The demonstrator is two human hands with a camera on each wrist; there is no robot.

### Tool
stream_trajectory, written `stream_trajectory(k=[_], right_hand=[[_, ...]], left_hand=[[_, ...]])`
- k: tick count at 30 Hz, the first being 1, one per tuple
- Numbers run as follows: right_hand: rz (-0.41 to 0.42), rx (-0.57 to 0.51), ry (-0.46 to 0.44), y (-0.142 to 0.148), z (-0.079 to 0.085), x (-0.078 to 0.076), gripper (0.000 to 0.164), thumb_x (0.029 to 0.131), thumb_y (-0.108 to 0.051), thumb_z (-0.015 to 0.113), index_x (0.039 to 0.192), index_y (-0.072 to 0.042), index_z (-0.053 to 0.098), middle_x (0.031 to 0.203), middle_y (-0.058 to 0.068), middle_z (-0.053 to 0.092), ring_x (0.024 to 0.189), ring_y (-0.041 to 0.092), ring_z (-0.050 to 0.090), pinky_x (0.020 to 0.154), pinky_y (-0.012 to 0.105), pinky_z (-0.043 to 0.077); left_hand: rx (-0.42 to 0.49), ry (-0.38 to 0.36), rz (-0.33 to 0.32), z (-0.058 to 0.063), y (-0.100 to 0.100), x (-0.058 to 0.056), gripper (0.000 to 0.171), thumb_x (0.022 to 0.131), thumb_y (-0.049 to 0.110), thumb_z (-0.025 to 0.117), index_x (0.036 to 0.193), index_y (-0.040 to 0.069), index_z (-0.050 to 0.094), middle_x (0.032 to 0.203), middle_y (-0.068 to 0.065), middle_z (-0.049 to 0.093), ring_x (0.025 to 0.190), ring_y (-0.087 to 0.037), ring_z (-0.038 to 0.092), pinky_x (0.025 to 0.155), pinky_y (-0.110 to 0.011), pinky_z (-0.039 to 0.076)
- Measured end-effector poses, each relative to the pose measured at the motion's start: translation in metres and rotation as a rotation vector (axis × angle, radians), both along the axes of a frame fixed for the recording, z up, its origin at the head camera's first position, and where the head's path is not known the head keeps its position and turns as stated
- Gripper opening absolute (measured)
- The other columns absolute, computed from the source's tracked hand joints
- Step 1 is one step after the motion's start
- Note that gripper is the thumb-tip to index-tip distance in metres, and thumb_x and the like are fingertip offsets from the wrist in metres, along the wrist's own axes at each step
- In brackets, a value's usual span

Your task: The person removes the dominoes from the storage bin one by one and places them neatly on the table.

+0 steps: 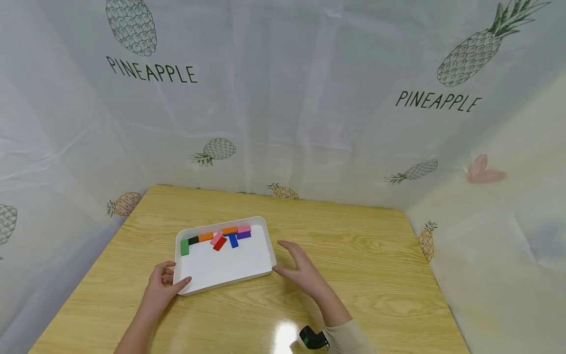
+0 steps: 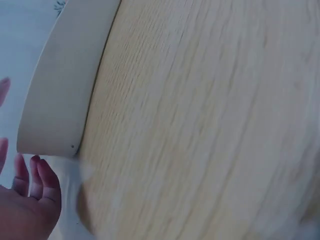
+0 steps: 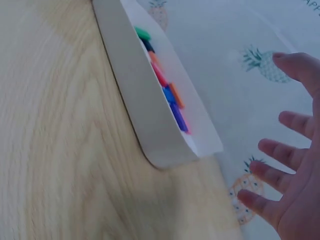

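Observation:
A shallow white rectangular tray [image 1: 221, 273] lies slightly turned on the wooden table. Along its far side are small coloured blocks: a green block [image 1: 184, 247] at the left, then black, orange, pink, red [image 1: 219, 243], blue [image 1: 233, 240] and purple ones. My left hand [image 1: 161, 287] is at the tray's near left corner, thumb over the rim; its fingertips [image 2: 46, 169] are right at the end wall. Beside the right end, my right hand [image 1: 305, 275] has its fingers spread, thumb tip close to the near corner. In the right wrist view these fingers [image 3: 280, 152] hold nothing.
The wooden table [image 1: 353, 255] extends around the tray. A pale cloth [image 1: 287, 98] printed with pineapples hangs behind and at the sides. A black device [image 1: 314, 338] sits at the right wrist, by the beige sleeve [image 1: 349, 338].

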State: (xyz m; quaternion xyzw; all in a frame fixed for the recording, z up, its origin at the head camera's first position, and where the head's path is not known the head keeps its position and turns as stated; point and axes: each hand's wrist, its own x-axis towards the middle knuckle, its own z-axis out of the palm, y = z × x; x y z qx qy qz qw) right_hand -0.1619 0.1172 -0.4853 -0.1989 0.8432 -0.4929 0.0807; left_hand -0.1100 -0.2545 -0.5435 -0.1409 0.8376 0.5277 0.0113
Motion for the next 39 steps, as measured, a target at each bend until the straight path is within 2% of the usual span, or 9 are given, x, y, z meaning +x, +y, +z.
stream_trajectory(k=[3,9,15,17,23,27,32,39], right_hand=[[-0.008,-0.082,-0.021,-0.010,-0.006,-0.001,0.064,0.090,-0.029,0.072,0.145,-0.010,0.044,0.144,0.010,0.043,0.133,0.035,0.037,0.105,0.058,0.030],[-0.029,-0.213,-0.058,-0.033,-0.020,-0.004,0.059,0.086,-0.017,0.076,0.139,-0.009,0.050,0.138,0.012,0.050,0.124,0.032,0.047,0.102,0.052,0.037],[-0.059,-0.307,-0.118,-0.059,-0.008,-0.002,0.058,0.082,-0.007,0.079,0.134,-0.001,0.054,0.129,0.020,0.055,0.118,0.041,0.050,0.100,0.056,0.039],[-0.066,-0.316,-0.131,-0.067,-0.011,-0.006,0.059,0.081,-0.008,0.079,0.134,-0.002,0.054,0.128,0.019,0.056,0.117,0.039,0.051,0.100,0.053,0.040],[-0.097,-0.274,-0.150,-0.090,-0.035,-0.026,0.059,0.081,-0.008,0.080,0.135,-0.012,0.055,0.126,0.012,0.058,0.114,0.028,0.053,0.099,0.044,0.043],[-0.101,-0.243,-0.170,-0.101,-0.041,-0.038,0.062,0.080,-0.009,0.081,0.136,-0.011,0.055,0.124,0.007,0.059,0.112,0.026,0.055,0.095,0.040,0.046],[-0.106,-0.230,-0.192,-0.108,-0.051,-0.053,0.066,0.078,-0.007,0.083,0.137,-0.008,0.053,0.122,0.008,0.059,0.108,0.026,0.055,0.092,0.037,0.048],[-0.125,-0.208,-0.236,-0.114,-0.064,-0.071,0.067,0.077,-0.011,0.084,0.137,-0.010,0.054,0.124,0.007,0.058,0.108,0.023,0.054,0.091,0.034,0.048]], left_hand=[[0.018,-0.003,-0.032,-0.006,0.001,0.003,0.081,0.083,0.017,0.080,0.139,-0.008,0.027,0.114,-0.020,0.039,0.090,-0.022,0.049,0.068,-0.022,0.045],[0.064,0.016,-0.075,-0.015,0.006,0.009,0.085,0.081,0.012,0.081,0.142,-0.006,0.026,0.120,-0.023,0.043,0.092,-0.021,0.047,0.074,-0.022,0.044],[0.076,0.022,-0.065,-0.019,0.007,0.012,0.084,0.080,0.009,0.081,0.143,-0.005,0.027,0.121,-0.022,0.043,0.095,-0.020,0.047,0.078,-0.020,0.043],[0.081,0.018,-0.061,-0.019,0.006,0.012,0.084,0.081,0.009,0.081,0.143,-0.004,0.026,0.121,-0.022,0.043,0.097,-0.021,0.048,0.079,-0.020,0.043],[0.082,0.015,-0.066,-0.019,0.005,0.012,0.084,0.081,0.009,0.081,0.143,-0.004,0.026,0.122,-0.022,0.045,0.100,-0.020,0.050,0.081,-0.021,0.043],[0.092,0.029,-0.067,-0.019,0.005,0.011,0.084,0.080,0.009,0.081,0.143,-0.003,0.027,0.123,-0.021,0.046,0.101,-0.018,0.050,0.081,-0.021,0.043],[0.125,0.031,-0.067,-0.019,0.008,0.010,0.084,0.079,0.006,0.082,0.143,-0.003,0.029,0.123,-0.021,0.046,0.100,-0.018,0.050,0.081,-0.021,0.043],[0.101,0.013,-0.065,-0.019,0.009,0.009,0.086,0.080,0.010,0.082,0.144,-0.003,0.026,0.127,-0.020,0.042,0.102,-0.019,0.047,0.083,-0.021,0.041]])
